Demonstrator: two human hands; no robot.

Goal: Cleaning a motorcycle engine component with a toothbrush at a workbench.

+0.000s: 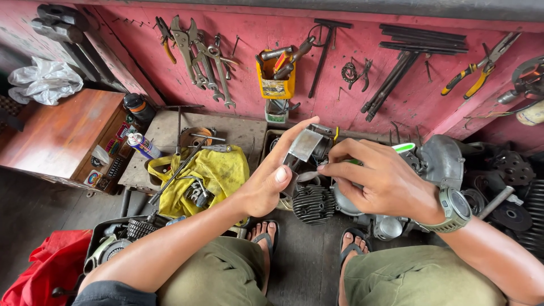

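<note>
I am sitting with my knees apart, and my left hand (271, 180) is gripping a small grey metal engine part (303, 148) at the centre of my view, thumb on its near side and fingers stretched up behind it. My right hand (381, 180) is coming in from three o'clock, its fingertips pinching at the lower edge of that part; I cannot tell whether they are holding anything of their own. A watch (455, 209) is sitting on my right wrist. Just below the part, at six o'clock, a dark finned cylinder (313, 204) is lying on the floor between my sandalled feet. At nine o'clock a yellow rag (218, 170) is draped over a low worktop (238, 130) with tools on it. At twelve o'clock wrenches (207, 59) are hanging on the red wall (340, 90).
</note>
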